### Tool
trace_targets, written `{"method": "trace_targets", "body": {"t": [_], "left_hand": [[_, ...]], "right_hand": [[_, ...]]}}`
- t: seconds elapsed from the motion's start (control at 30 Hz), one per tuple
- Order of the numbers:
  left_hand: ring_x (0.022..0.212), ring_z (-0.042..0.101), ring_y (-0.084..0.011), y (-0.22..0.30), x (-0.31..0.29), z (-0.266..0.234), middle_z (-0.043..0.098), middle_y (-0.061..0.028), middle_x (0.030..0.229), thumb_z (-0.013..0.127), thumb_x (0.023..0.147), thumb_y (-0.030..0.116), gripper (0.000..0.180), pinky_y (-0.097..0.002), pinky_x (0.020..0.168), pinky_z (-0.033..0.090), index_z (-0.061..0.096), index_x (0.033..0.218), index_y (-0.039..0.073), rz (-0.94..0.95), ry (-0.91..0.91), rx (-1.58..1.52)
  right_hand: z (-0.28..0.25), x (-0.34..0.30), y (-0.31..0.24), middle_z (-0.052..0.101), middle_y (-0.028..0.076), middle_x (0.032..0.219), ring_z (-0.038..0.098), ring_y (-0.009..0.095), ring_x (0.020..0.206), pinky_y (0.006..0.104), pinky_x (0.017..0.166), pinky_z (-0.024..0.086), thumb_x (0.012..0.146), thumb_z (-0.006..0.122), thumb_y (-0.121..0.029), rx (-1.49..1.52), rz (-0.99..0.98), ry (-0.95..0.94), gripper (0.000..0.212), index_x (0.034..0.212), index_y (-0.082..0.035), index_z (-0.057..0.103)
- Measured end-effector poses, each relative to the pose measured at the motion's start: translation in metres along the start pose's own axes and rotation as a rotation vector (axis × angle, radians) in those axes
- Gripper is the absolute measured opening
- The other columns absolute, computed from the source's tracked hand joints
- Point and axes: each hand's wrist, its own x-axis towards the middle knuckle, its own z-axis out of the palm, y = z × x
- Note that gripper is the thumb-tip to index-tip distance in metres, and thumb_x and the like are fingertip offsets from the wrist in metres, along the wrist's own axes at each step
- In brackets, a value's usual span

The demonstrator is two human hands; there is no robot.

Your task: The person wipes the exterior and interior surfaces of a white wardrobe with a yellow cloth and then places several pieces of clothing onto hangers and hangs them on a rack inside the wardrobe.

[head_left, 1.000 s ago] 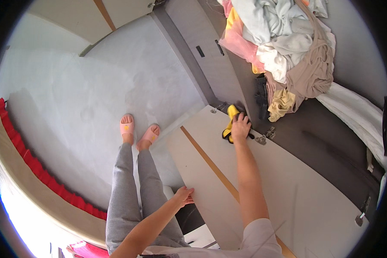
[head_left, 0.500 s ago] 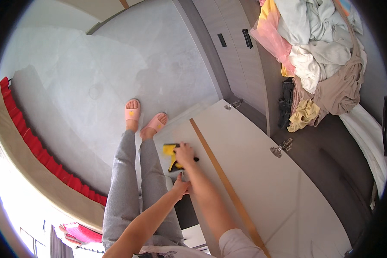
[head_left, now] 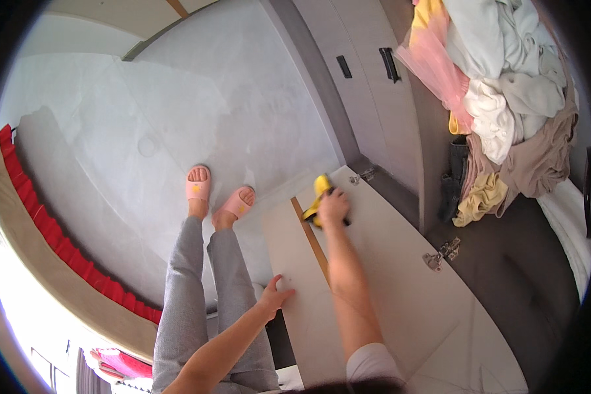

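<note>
Yellow-and-black hand tool (head_left: 320, 186): over the door (head_left: 400, 276), by its far end, between tan strip (head_left: 312, 240) and far hinge (head_left: 362, 175). Blurred; can't tell if it's touching. Reads as light, stiff plastic; best hold is probably the dark mid-body. Right hand (head_left: 334, 207) is wrapped round it there. Left hand (head_left: 274, 297) at door's free long edge, digits spread; can't tell if it's pinching. Door: flat, smooth, pale, likely rigid, maybe slick. Metal hinge (head_left: 433, 261) on the opposite edge. Beyond: soft crumpled clothes (head_left: 505, 98), sheer pink fabric (head_left: 433, 65).
</note>
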Motion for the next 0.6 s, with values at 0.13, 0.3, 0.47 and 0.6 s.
{"method": "trace_targets", "body": {"t": [0.13,0.3,0.47,0.6], "left_hand": [[0.096,0.061,-0.0229,-0.007,0.014,-0.009,0.056,-0.0138,0.122,0.073,0.078,0.007,0.084,-0.0382,0.075,0.052,0.027,0.146,0.02,-0.078,0.067,-0.028],[0.101,0.06,-0.0253,0.0,0.011,-0.007,0.055,-0.0144,0.124,0.073,0.079,0.011,0.081,-0.0392,0.077,0.051,0.028,0.146,0.02,-0.111,0.022,0.032],[0.102,0.06,-0.0246,0.001,0.022,-0.005,0.056,-0.0121,0.122,0.071,0.081,0.013,0.077,-0.0382,0.078,0.051,0.029,0.145,0.018,-0.118,0.039,0.062],[0.099,0.06,-0.0232,0.012,0.031,-0.013,0.058,-0.0102,0.118,0.064,0.084,0.01,0.07,-0.0372,0.078,0.051,0.03,0.145,0.016,-0.119,0.152,0.106]], "right_hand": [[0.023,-0.083,-0.098,0.053,0.014,0.124,0.051,0.031,0.111,0.0455,0.085,0.047,0.089,0.055,-0.026,0.018,-0.449,-0.268,0.024,0.103,-0.012,0.069],[0.034,-0.085,-0.101,0.055,0.014,0.122,0.054,0.033,0.111,0.044,0.087,0.047,0.09,0.055,-0.023,0.171,-0.525,-0.462,0.022,0.102,-0.015,0.071],[0.02,0.062,0.014,0.052,0.009,0.122,0.049,0.029,0.113,0.0427,0.086,0.047,0.095,0.046,-0.03,-0.108,-0.139,-0.037,0.03,0.118,-0.015,0.059],[-0.02,0.145,0.069,0.048,0.007,0.125,0.045,0.027,0.112,0.0397,0.083,0.045,0.09,0.051,-0.028,-0.348,-0.266,0.084,0.029,0.117,-0.025,0.063]]}}
